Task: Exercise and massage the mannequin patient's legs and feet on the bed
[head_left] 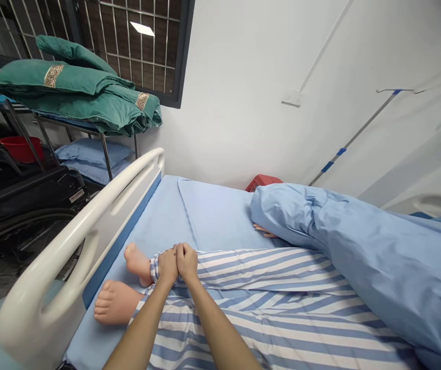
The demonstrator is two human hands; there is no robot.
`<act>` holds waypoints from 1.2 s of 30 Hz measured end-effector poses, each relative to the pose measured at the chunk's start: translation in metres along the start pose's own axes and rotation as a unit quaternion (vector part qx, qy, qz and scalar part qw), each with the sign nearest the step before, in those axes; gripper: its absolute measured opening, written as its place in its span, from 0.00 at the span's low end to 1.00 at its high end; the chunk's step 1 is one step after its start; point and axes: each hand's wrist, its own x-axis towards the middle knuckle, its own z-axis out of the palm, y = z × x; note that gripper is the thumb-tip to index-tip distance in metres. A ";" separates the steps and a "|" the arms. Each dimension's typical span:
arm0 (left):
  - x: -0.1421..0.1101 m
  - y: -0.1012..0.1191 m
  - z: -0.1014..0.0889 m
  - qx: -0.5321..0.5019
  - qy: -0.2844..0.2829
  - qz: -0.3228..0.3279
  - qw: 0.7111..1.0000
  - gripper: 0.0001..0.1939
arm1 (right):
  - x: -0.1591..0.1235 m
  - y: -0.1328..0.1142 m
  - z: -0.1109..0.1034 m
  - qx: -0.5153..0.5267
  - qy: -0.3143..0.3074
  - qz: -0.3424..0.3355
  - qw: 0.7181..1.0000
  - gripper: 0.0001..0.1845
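A care manikin lies on the bed in blue-and-white striped trousers (266, 267), its bare plastic-looking feet towards the footboard. My left hand (167, 264) is closed over the trouser leg just above the ankle of the far foot (137, 262). Right beside it, my right hand (187, 261) grips the same lower leg, the two hands touching. My fingertips on the far side are hidden. The near foot (116, 302) rests on the sheet, with my left forearm crossing above that leg. A blue quilt (331, 226) covers the upper body, and manikin fingers (264, 231) poke out from under it.
A cream footboard (77, 226) rises at the left end of the bed sheet (216, 216). Beyond it stand a wheelchair (27, 205) and a rack with folded green quilts (74, 87). An IV pole (359, 133) and a red object (263, 181) are along the far side.
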 end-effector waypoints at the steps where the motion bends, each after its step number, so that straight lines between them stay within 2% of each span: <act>1: 0.000 0.000 0.001 0.000 0.001 0.001 1.000 0.17 | 0.000 0.000 0.000 0.002 -0.001 0.000 1.000 0.21; 9: 0.002 -0.003 0.001 -0.015 -0.003 -0.013 1.000 0.15 | 0.003 -0.001 -0.002 0.036 0.014 0.018 0.999 0.21; 12: 0.010 -0.002 -0.007 -0.079 0.041 -0.045 0.995 0.15 | 0.006 -0.002 -0.003 0.062 0.023 0.022 0.998 0.21; 15: 0.019 0.004 -0.012 -0.234 0.129 -0.094 0.959 0.19 | 0.007 -0.002 -0.004 0.074 0.023 0.015 0.997 0.21; 18: 0.021 0.011 -0.007 -0.336 0.161 -0.091 0.924 0.20 | 0.007 -0.002 -0.006 0.097 0.031 0.024 0.994 0.21; 20: 0.017 0.013 0.001 -0.321 0.149 -0.066 0.933 0.18 | 0.007 -0.002 -0.008 0.126 0.032 0.032 0.991 0.22; 24: 0.006 0.014 0.012 -0.208 0.135 -0.051 0.967 0.14 | 0.006 -0.002 -0.010 0.156 0.023 0.040 0.987 0.22; 28: 0.007 0.011 0.012 -0.188 0.135 -0.046 0.972 0.14 | 0.009 -0.006 -0.013 0.110 0.006 0.045 0.993 0.22; 30: 0.008 0.010 0.011 -0.199 0.130 -0.041 0.970 0.13 | 0.013 -0.008 -0.019 0.048 -0.014 0.019 0.999 0.21; 33: 0.008 0.010 0.011 -0.204 0.127 -0.043 0.970 0.10 | 0.019 -0.006 -0.028 -0.040 -0.048 -0.058 0.996 0.19; 36: 0.006 0.014 0.014 -0.167 0.119 -0.063 0.977 0.13 | 0.021 0.005 -0.032 -0.045 -0.053 -0.073 0.995 0.20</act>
